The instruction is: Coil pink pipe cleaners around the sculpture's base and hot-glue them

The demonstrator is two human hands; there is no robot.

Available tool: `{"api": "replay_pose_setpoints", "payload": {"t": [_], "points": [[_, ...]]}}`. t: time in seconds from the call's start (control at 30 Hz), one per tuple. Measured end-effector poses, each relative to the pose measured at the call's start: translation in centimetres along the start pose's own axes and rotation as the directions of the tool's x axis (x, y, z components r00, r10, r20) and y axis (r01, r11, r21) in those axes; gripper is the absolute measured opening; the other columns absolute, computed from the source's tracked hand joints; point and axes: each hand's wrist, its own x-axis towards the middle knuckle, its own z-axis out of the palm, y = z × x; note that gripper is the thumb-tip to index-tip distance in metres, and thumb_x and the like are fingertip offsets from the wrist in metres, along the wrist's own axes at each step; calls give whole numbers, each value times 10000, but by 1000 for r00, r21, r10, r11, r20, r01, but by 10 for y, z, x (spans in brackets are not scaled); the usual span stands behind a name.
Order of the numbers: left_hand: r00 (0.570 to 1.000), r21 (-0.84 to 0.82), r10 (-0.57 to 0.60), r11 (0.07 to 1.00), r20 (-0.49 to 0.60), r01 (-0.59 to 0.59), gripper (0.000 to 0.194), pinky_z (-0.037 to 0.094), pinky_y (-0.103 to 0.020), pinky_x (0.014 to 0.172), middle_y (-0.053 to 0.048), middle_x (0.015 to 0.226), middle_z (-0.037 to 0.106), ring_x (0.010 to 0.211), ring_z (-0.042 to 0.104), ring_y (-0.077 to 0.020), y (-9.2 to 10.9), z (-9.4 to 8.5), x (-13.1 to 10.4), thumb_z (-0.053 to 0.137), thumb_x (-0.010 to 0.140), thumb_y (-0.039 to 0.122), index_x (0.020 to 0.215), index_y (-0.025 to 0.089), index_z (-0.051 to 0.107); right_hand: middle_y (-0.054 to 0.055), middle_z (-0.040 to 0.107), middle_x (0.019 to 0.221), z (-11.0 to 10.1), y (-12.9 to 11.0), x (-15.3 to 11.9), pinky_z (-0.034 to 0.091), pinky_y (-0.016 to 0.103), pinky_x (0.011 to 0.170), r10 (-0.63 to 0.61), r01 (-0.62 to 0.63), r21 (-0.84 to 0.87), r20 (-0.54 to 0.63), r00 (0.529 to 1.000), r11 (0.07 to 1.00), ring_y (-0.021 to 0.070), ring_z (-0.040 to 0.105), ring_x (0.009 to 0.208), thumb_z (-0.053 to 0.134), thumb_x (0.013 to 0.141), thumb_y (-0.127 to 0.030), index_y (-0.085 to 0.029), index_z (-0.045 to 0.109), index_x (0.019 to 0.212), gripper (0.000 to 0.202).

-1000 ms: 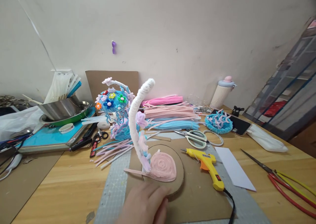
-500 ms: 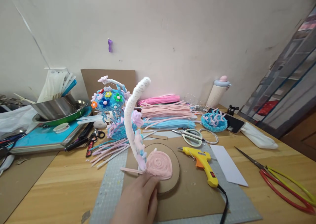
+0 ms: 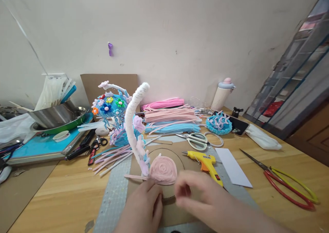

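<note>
Pink coil (image 3: 163,170) lies flat on a round cardboard disc (image 3: 168,192), and this disc rests on a brown cardboard sheet (image 3: 171,217) over the grey cutting mat (image 3: 113,185), closer to the mat's left edge. One pink strip (image 3: 135,176) sticks out from the near side of the coil to the left. The left hand (image 3: 144,205) has its fingertips at this strip and over the disc; I cannot tell if they pinch it or only press on it. The right hand (image 3: 202,195) is just beside the coil, with its fingers bent toward the thumb; it is blurred, so I cannot tell if its grip is closed. A white curved stem (image 3: 130,120) with small flowers rises, its foot just beside the coil. The glue gun (image 3: 205,158) lies to the right of the disc, and the scissors with red and yellow handles (image 3: 268,170) lie toward the right edge of the desk (image 3: 61,192). Bundles of pink and blue pipe cleaners (image 3: 169,114) lie near the back edge, and a bottle (image 3: 221,95) stands near the back right corner.
</note>
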Motion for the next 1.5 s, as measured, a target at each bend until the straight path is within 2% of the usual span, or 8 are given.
{"api": "replay_pose_setpoints", "payload": {"t": [0.17, 0.37, 0.6, 0.8, 0.93, 1.03, 1.23, 1.5], "points": [[1000, 8, 29, 1000, 7, -29, 220, 541, -330, 738, -48, 927, 651, 868, 635, -201, -2, -1, -1, 427, 817, 59, 861, 207, 584, 9, 617, 960, 19, 14, 49, 419, 250, 761, -161, 166, -106, 48, 986, 980, 157, 550, 922, 556, 841, -66, -216, 620, 856, 164], [998, 3, 52, 999, 21, -52, 238, 540, -308, 731, -62, 951, 656, 881, 638, -202, -9, 7, 0, 417, 804, 58, 865, 207, 593, 10, 595, 903, 42, 28, 49, 379, 264, 699, -220, 219, -202, 18, 975, 955, 163, 524, 849, 479, 930, -168, -210, 571, 827, 144], [997, -11, 32, 999, 77, -31, 264, 532, -296, 721, -63, 909, 644, 844, 641, -199, -21, 15, -1, 384, 830, 86, 847, 214, 614, 13, 556, 847, 21, 33, 38, 381, 290, 678, -32, 36, 45, -97, 995, 998, 175, 512, 786, 324, 988, -286, -226, 453, 847, 200], [997, -33, 2, 999, 77, 0, 248, 526, -294, 716, -58, 900, 648, 840, 637, -197, -15, 6, 4, 398, 840, 104, 831, 218, 618, -25, 489, 711, 5, 51, 37, 361, 281, 606, 241, -211, 158, -209, 948, 965, 162, 483, 663, 327, 974, -298, -235, 415, 791, 213], [998, -45, -9, 999, 68, 12, 247, 528, -289, 709, -59, 868, 650, 816, 636, -192, -13, 4, 5, 409, 828, 94, 817, 213, 625, 6, 565, 924, 9, 44, 38, 408, 290, 733, 150, -129, 157, -136, 979, 979, 164, 539, 823, 422, 892, -135, -239, 508, 1012, 181], [998, -30, 24, 999, 54, -23, 253, 533, -274, 695, -50, 869, 651, 808, 639, -184, -15, 6, 3, 407, 835, 96, 834, 220, 627, 4, 571, 920, 16, 35, 37, 407, 268, 725, 81, -76, 141, -33, 996, 987, 156, 543, 834, 467, 865, -102, -232, 569, 903, 170], [995, 57, 101, 993, 8, -101, 259, 561, -282, 712, -33, 933, 666, 842, 658, -182, -16, 9, 0, 424, 830, 100, 940, 240, 612, -10, 569, 899, 26, 33, 37, 386, 241, 693, 79, -79, 114, 1, 997, 990, 147, 538, 831, 515, 815, -50, -226, 565, 832, 183], [931, 409, 303, 890, -204, -200, 431, 596, -348, 771, -139, 1060, 682, 960, 669, -264, -15, 13, 0, 516, 754, 128, 1183, 101, 538, -16, 562, 906, 28, 35, 34, 383, 234, 693, 77, -76, 106, 2, 997, 991, 137, 539, 824, 513, 814, -40, -229, 563, 844, 197]]}}
